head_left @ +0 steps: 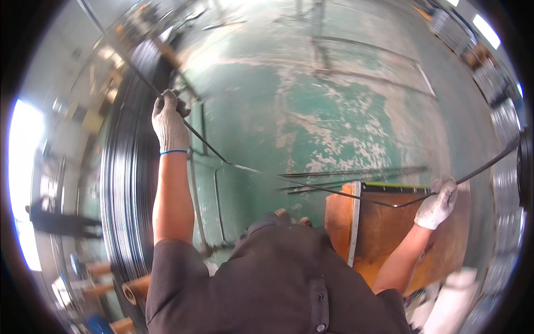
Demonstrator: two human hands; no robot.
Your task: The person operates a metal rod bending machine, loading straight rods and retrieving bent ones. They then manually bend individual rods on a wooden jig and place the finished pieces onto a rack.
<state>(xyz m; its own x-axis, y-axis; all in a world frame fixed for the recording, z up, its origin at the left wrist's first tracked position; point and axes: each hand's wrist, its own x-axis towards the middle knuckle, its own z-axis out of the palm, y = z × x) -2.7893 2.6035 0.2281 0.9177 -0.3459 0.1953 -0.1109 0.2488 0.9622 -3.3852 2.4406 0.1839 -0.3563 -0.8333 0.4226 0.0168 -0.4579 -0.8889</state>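
Note:
Both my hands wear pale knitted gloves and grip one long thin dark metal rod (pixel 208 146). My left hand (pixel 170 122) is raised and stretched out ahead at the left, its fingers closed round the rod. From there the rod runs up out of view at the upper left. Between my hands it slopes down to the right, with bends near the left hand and short of the right. Out to the right, my right hand (pixel 438 204) is closed on it above a brown board-topped surface (pixel 403 242). Beyond that hand the rod reaches the right rim of the view.
A tall bundle of long dark bars (pixel 125 172) lies along my left side. Loose thin rods (pixel 367 172) lie beyond the brown surface. Farther ahead, a metal frame (pixel 378 78) rests on the worn green floor (pixel 250 106). Stacked silvery bundles (pixel 505 178) line the right.

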